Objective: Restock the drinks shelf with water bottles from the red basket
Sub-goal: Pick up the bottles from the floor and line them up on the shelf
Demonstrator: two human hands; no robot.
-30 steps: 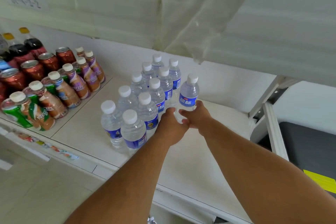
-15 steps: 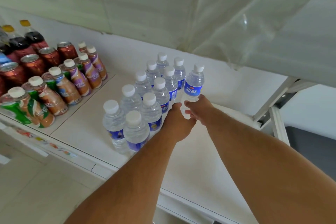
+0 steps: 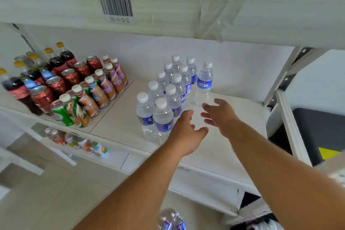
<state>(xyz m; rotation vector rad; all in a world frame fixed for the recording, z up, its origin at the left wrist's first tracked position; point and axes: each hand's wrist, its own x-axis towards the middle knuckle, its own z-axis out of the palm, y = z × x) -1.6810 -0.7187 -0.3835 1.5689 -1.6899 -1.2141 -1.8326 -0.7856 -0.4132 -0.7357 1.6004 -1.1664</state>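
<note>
Head view: both hands, left [image 3: 188, 130] and right [image 3: 221, 115], hover over the white shelf [image 3: 115, 123] with fingers spread, holding nothing. One water bottle [image 3: 204, 84] stands upright just right of the clustered water bottles [image 3: 168, 95]. Cans and brown drink bottles [image 3: 74, 87] fill the shelf's left end. A barcode label [image 3: 116, 10] marks the upper shelf's edge.

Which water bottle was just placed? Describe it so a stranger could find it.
On the white drinks shelf, right of the cans, stands a cluster of water bottles. The placed bottle stands alone on its right edge, starting a new column.
</note>
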